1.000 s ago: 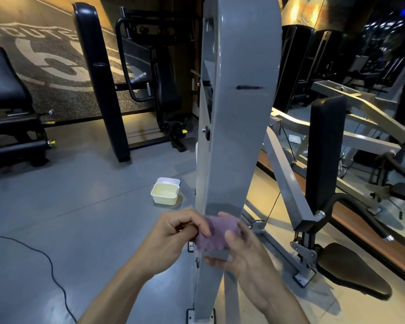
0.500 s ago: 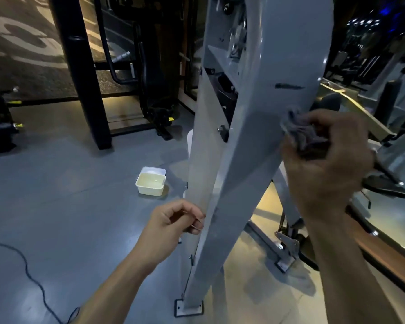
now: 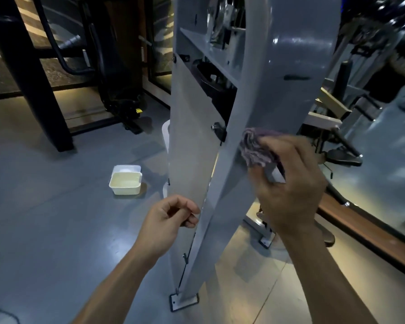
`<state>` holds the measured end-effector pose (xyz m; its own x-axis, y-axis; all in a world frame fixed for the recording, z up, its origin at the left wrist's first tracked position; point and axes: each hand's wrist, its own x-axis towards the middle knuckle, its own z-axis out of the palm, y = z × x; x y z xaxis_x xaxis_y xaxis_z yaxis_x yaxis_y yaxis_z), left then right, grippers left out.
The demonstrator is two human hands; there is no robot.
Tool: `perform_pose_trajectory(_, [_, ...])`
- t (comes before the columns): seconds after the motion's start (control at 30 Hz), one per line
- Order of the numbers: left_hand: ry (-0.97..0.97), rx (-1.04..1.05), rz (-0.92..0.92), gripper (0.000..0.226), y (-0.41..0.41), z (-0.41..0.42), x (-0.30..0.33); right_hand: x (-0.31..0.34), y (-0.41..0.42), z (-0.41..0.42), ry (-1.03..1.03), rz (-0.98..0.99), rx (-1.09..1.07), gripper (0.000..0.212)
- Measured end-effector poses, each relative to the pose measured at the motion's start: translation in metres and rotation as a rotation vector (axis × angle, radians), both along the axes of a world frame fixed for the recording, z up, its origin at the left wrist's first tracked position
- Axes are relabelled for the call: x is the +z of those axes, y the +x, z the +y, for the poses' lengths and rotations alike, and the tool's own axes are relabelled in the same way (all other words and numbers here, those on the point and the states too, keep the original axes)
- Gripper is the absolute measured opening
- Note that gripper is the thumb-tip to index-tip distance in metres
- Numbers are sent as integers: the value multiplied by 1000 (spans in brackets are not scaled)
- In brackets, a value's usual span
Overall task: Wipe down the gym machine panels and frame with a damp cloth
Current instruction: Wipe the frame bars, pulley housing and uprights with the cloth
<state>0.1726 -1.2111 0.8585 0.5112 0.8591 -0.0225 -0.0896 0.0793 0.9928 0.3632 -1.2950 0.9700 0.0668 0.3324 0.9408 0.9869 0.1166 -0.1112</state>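
Gripping a bunched purple cloth, the right hand holds it pressed against the front face of the grey frame upright, at about 3 o'clock from the centre of the view. The fingers are curled round the cloth; part of its folded edge shows above the knuckles. The left hand hangs at 6 o'clock, fingers loosely curled with nothing between them, just beside the lower edge of the pale side panel; contact with the panel cannot be confirmed. The upright runs down to a bolted foot plate on the grey floor. A cream tub of liquid stands on the floor at 9 o'clock from the panel, well apart from both hands. A black machine frame stands at 10 o'clock. A padded seat lies at 3 o'clock, behind the right hand.
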Motion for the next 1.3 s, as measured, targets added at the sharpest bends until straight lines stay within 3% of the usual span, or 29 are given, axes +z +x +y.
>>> perform_pose_trajectory(0.1, [9,-22,9,30,-1,5,-4,-27,-6,3,19,0,3,19])
perform_pose_trajectory(0.23, [-13,-15,27,28,-13,12,-15,-97,-11,-13,-274,26,37,32])
perform_pose_trajectory(0.33, [-43,-3,31,28,-18,13,-21,-66,-15,-10,-239,-21,19,19])
perform_pose_trajectory(0.43, [-49,-11,39,25,-16,14,-23,-16,-22,4,-68,-73,-58,20])
perform_pose_trajectory(0.5, [-47,-23,38,24,-14,15,-23,-18,-28,9,-70,-111,-106,21])
perform_pose_trajectory(0.73, [-24,-48,44,25,-17,18,-24,-124,-37,-9,-487,-186,-109,26])
perform_pose_trajectory(0.97, [-36,-62,31,23,-18,16,-26,-41,-30,13,-125,-146,-166,21])
perform_pose_trajectory(1.17, [-31,-51,42,24,-24,16,-33,-125,-38,-3,-431,-117,-113,24])
perform_pose_trajectory(1.3, [-36,-56,68,25,-18,15,-39,-83,-28,-2,-329,-186,-88,21])
